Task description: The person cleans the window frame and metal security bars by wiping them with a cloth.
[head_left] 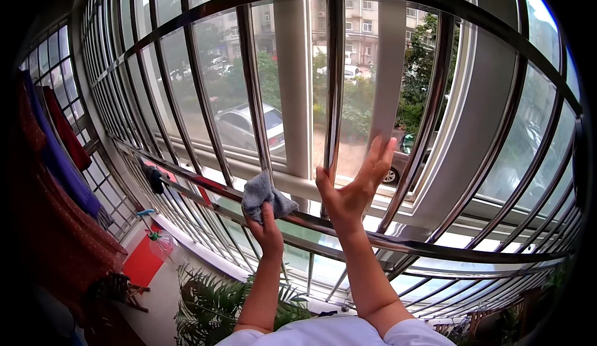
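Note:
A grey-blue cloth (260, 198) is bunched in my left hand (268, 226), at the crossing of an upright metal bar and the horizontal rail (311, 223). My thumb presses on the cloth. To the right, my right hand (353, 190) is raised with its fingers pointing up and the thumb apart, and nothing shows in it. It is beside a shiny upright bar (334, 97), in front of the window frame (387, 66). Whether its fingers touch the frame or the glass is not clear.
Metal bars span the window. Green plants (217, 302) stand below my left forearm. Dark red curtain-like fabric (59, 215) and purple fabric (68, 166) hang at left. A red mat (143, 264) lies near a clear plastic item (160, 244). Cars are outside.

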The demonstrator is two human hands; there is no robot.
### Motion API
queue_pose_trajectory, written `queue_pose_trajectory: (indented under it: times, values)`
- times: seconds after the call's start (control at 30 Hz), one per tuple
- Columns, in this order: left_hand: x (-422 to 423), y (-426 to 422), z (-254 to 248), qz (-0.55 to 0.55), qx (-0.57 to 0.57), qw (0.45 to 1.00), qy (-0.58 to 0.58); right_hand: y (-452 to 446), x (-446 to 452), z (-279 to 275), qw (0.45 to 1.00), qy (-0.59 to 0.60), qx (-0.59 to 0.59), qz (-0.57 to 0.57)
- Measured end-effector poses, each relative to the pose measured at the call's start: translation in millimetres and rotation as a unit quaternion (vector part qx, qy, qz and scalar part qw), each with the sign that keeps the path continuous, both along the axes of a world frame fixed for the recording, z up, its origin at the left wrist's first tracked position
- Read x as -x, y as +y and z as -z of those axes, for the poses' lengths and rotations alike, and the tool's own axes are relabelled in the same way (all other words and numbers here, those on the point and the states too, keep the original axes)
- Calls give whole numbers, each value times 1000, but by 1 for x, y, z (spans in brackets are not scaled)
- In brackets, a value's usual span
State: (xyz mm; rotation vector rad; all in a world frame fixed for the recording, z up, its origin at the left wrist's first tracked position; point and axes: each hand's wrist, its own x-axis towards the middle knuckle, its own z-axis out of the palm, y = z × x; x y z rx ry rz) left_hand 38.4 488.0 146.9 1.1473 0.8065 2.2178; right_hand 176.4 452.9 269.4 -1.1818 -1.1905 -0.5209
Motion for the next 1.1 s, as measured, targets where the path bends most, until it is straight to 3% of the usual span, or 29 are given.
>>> queue_pose_trajectory:
  times: [0.07,0.2,0.27,0.37,0.47,0.53,0.63,0.7,0.8,0.87,0.93,1.0,1.1]
  values:
    - [0,3,2,11,-1,1000,-11,3,7,-2,999,-8,-42,-5]
    - [-1,2,2,20,2,1000,-10,20,13,-6,985,-4,-80,-151]
    - [-3,3,1,28,1,1000,-13,24,6,-8,961,25,-2,-277]
    - [-10,-3,-6,-25,16,999,31,35,-13,-16,819,123,117,-548]
    - [-21,-11,-31,-172,-79,962,196,32,-22,-18,740,145,176,-633]
    - [-23,-16,-65,-249,-162,900,318,28,-14,-8,797,143,144,-569]
    - [-24,-9,-124,-311,-183,811,461,32,3,20,865,162,12,-475]
    - [-22,12,-155,-315,-262,744,528,26,11,29,811,261,27,-523]
    - [-18,28,-180,-348,-313,604,645,25,20,33,810,297,-1,-506]
    - [-15,30,-188,-370,-320,595,638,27,16,38,819,274,5,-504]
    - [-14,29,-192,-406,-334,551,648,27,12,36,850,233,9,-472]
    - [-11,29,-194,-406,-333,544,655,24,9,35,839,236,8,-489]
    - [5,37,-197,-466,-264,470,701,28,6,35,840,223,2,-495]
